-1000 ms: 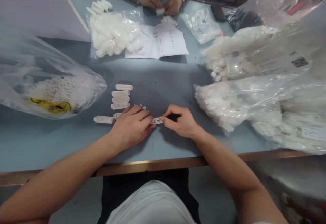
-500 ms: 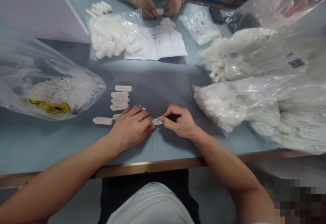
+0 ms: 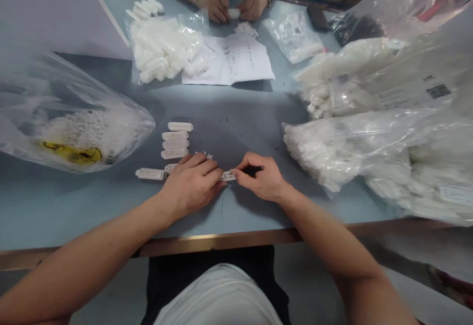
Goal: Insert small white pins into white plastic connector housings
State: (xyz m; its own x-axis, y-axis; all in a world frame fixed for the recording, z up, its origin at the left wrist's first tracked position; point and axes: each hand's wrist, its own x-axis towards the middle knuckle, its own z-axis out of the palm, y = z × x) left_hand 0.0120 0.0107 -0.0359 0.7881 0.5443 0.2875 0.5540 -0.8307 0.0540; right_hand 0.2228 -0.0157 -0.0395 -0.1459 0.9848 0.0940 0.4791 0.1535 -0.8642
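Observation:
My left hand (image 3: 194, 182) is closed on a small white plastic strip (image 3: 228, 176) with rows of dark holes, and covers its left part. In a pinch, my right hand (image 3: 260, 176) grips a slim black tool (image 3: 254, 169), perhaps a pen or tweezers. Its pale front end meets the strip's right side, mostly behind my fingers. Tiny white pieces (image 3: 207, 155) are scattered just beyond my left fingers. Left of that hand lie several white plastic strips, among them a stacked row (image 3: 175, 144) and a nearer one (image 3: 151, 173).
A clear bag (image 3: 74, 130) of small white parts stands at left. Large bags (image 3: 332, 152) of white pieces fill the right side. Across the table, a person's hands (image 3: 253, 7) hold a white piece near a printed sheet (image 3: 236, 63) and a filled bag (image 3: 162, 51).
My hands keep almost the same pose at the strip. Across the table, the white pen-like thing that stood up from the other person's hand no longer shows. The view has shifted slightly.

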